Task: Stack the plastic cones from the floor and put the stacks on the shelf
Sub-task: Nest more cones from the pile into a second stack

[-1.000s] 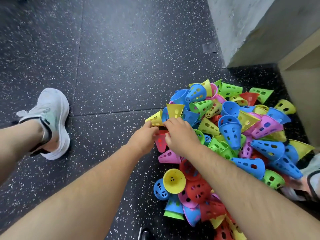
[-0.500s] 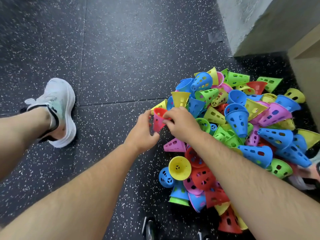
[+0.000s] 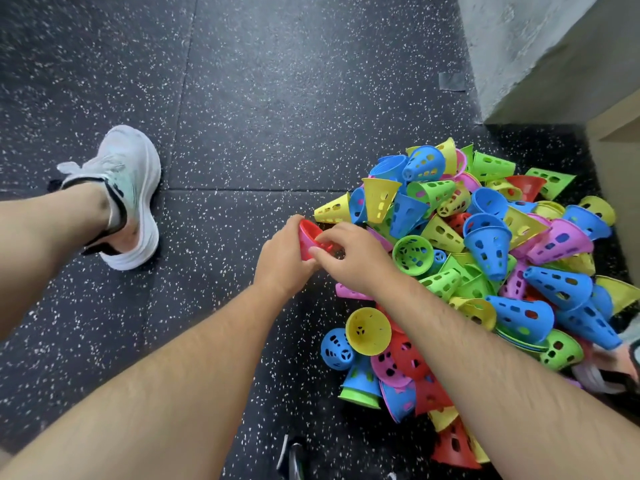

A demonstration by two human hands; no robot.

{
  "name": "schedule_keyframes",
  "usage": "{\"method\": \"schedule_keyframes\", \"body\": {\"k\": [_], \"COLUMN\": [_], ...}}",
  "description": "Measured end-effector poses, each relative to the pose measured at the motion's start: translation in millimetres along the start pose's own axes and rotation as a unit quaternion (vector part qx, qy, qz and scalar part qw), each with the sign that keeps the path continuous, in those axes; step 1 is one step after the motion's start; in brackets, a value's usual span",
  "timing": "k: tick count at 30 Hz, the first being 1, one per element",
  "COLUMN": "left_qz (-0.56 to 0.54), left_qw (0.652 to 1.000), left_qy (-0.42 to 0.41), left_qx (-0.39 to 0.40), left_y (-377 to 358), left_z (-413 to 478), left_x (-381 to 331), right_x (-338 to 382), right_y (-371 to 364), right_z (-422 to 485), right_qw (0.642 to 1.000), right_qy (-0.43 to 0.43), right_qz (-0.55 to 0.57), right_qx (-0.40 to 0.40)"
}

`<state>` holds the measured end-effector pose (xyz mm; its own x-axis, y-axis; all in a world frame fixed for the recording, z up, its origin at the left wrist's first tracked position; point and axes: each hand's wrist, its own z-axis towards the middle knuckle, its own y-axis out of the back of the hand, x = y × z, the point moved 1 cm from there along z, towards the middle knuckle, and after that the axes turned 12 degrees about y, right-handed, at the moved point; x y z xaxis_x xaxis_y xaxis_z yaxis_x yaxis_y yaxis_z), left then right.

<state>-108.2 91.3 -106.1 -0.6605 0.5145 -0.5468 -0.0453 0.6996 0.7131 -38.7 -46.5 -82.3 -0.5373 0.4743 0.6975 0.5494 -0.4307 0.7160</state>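
1. The left hand [image 3: 282, 259] grips a red perforated plastic cone [image 3: 309, 237] just above the black speckled rubber floor [image 3: 242, 133]. Its fingers are curled round the cone's wide rim, and the open mouth is tilted up and away
2. The right hand [image 3: 353, 259] meets it from the other side, with thumb and fingertips pinching the red plastic at the narrow, holed end. Whether this is one cone or two red ones nested cannot be told
3. Both hands are at the left edge of the heap of perforated plastic cones [image 3: 485, 258], which lies on the floor in blue, yellow, green, pink and red, the cones tumbled at all angles
4. A yellow plastic cone [image 3: 369, 330] lies mouth up just beside the right forearm, touching a small blue plastic cone [image 3: 336, 349] on its left
5. A green plastic cone [image 3: 412, 254] faces the camera with its open mouth, just right of the right hand
6. A white running shoe [image 3: 128, 195] on the person's left foot is planted on the floor, well apart from the heap
7. A grey concrete wall [image 3: 536, 46] rises beyond the heap, and the corner of a pale wooden shelf [image 3: 616, 150] shows at the right edge
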Motion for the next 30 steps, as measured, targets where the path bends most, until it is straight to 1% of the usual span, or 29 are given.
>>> {"method": "schedule_keyframes", "body": {"k": [2, 4, 5, 6, 8, 10, 15, 18, 22, 25, 27, 30], "left_qz": [0.005, 0.013, 0.01, -0.002, -0.023, -0.025, -0.023, -0.033, -0.033, -0.025, -0.018, -0.014], "left_qw": [1.0, 0.999, 0.999, 0.999, 0.998, 0.998, 0.998, 0.998, 0.999, 0.999, 1.0, 0.999], "left_qy": [0.007, 0.022, 0.03, 0.038, 0.04, 0.037, 0.037, 0.031, 0.015, 0.012, 0.017, 0.023], "left_qx": [-0.019, -0.028, -0.029, -0.028, -0.032, -0.039, -0.034, -0.035, -0.025, -0.021, -0.018, -0.017], "left_y": [1, 2, 3, 3, 3, 2, 1, -1, -2, -3, -3, -3], "left_z": [3, 6, 6, 5, 3, 3, 4, 6, 6, 4, 3, 0], "left_x": [8, 16, 20, 23, 28, 31, 30, 33, 33, 34, 35, 33], "right_x": [2, -2, -6, -9, -13, -16, -22, -28, -29, -22, -17, -13], "right_y": [4, 9, 11, 12, 9, 5, 0, -3, -7, -5, -2, 3], "right_z": [8, 22, 30, 38, 51, 61, 74, 68, 49, 29, 15, 0], "right_qw": [0.999, 0.992, 0.986, 0.98, 0.971, 0.964, 0.949, 0.95, 0.966, 0.985, 0.992, 0.994], "right_qy": [-0.016, -0.076, -0.118, -0.156, -0.203, -0.232, -0.272, -0.271, -0.242, -0.15, -0.093, -0.046], "right_qz": [-0.009, -0.043, -0.063, -0.082, -0.107, -0.121, -0.152, -0.15, -0.095, -0.074, -0.069, -0.072], "right_qx": [-0.035, -0.09, -0.098, -0.09, -0.061, -0.043, -0.041, -0.029, -0.013, -0.031, -0.043, -0.061]}}
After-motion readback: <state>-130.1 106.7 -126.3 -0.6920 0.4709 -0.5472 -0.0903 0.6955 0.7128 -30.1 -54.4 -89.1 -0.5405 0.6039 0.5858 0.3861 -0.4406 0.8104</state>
